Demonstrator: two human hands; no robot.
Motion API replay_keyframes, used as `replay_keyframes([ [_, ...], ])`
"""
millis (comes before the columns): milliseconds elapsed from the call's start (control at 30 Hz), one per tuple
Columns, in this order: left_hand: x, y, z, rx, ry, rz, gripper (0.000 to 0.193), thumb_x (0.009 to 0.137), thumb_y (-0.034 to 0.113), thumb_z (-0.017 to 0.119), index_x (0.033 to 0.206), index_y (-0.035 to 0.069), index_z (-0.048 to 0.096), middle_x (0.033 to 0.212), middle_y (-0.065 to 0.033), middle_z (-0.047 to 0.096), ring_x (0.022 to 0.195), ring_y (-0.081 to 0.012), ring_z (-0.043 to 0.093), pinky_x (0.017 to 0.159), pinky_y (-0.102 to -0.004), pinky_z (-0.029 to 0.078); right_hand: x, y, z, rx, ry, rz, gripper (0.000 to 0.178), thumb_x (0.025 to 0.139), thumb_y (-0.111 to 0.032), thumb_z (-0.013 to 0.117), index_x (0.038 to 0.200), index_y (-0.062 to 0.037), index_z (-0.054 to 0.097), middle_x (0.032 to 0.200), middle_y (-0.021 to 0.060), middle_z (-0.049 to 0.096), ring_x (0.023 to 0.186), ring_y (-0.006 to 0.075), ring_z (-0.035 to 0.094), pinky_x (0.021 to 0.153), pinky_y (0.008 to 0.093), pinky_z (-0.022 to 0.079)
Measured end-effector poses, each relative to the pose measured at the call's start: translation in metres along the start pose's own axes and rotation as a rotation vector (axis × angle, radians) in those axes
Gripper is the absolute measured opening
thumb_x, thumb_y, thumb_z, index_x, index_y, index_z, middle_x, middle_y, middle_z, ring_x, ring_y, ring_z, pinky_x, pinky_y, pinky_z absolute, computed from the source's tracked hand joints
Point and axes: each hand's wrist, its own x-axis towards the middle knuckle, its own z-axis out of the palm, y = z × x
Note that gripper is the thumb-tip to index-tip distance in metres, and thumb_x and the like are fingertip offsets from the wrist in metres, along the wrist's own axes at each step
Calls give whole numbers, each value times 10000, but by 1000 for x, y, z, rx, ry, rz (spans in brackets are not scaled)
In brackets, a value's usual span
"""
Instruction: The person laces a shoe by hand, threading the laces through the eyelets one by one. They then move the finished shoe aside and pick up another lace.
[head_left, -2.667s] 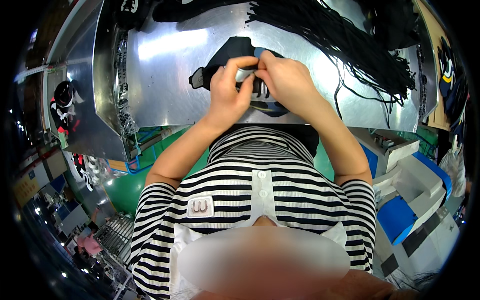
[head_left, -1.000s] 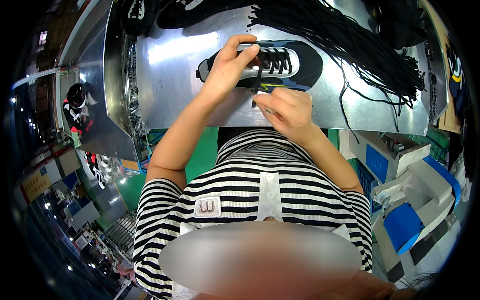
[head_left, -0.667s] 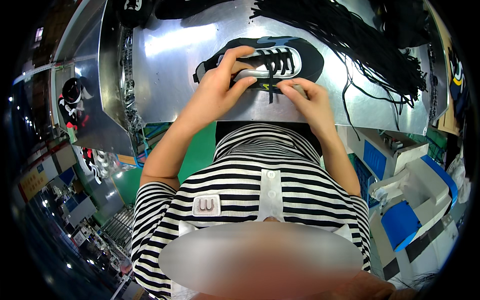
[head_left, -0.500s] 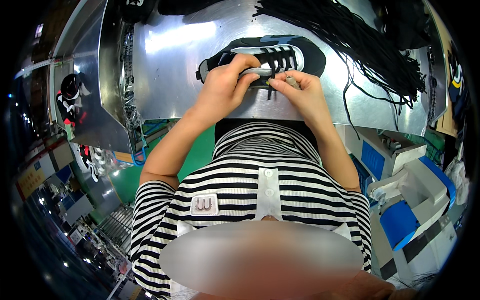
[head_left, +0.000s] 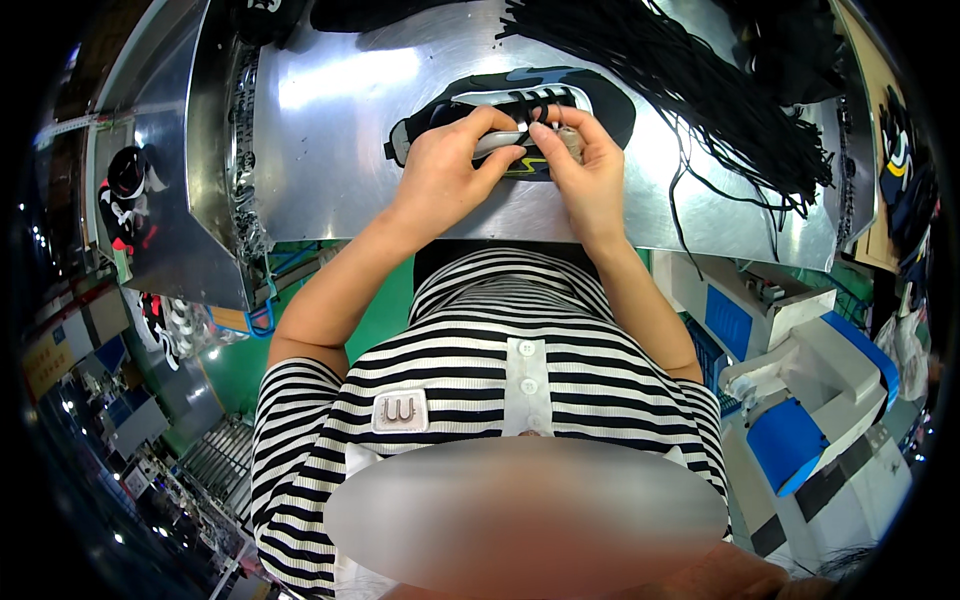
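A black sneaker [head_left: 613,112] with a blue-grey stripe lies sideways on the metal table, its toe to the right. Black shoelace [head_left: 541,97] crosses its pale tongue in several rows. My left hand [head_left: 450,165] is closed at the shoe's opening, thumb outside and index finger inside, pinching its silver near edge. Beside it, my right hand [head_left: 590,170] pinches the black lace at the near row of eyelets, close to my left fingertips. A tan wrap covers part of one right finger. The lace's tip is hidden by my fingers.
A thick bundle of loose black laces [head_left: 700,90] spreads across the table's far right, some strands hanging over the front edge. Dark items [head_left: 360,12] lie at the far edge. A metal side panel [head_left: 215,170] stands left; a white-and-blue machine [head_left: 800,400] sits below right.
My right hand has moved up and left against the lace row, and the hanging lace end no longer shows. A yellow mark on the shoe's near side is now visible. My left hand keeps its grip.
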Motion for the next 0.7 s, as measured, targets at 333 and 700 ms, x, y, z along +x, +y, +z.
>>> replay_keyframes([
  [333,3,-6,10,27,152,183,257,856,211,743,1040,51,664,845,-135,710,650,-286,676,586,-338,516,-26,-11,-24,-369,-179,-15,135,981,-137,617,1003,-10,576,776,26,646,713,59,575,632,208,438],
  [700,-5,0,10,121,56,415,247,837,123,742,1045,3,681,893,-148,716,741,-287,702,665,-333,545,-17,-9,-20,-339,-178,61,133,965,-122,624,958,-8,555,726,49,667,656,94,606,611,238,466],
])
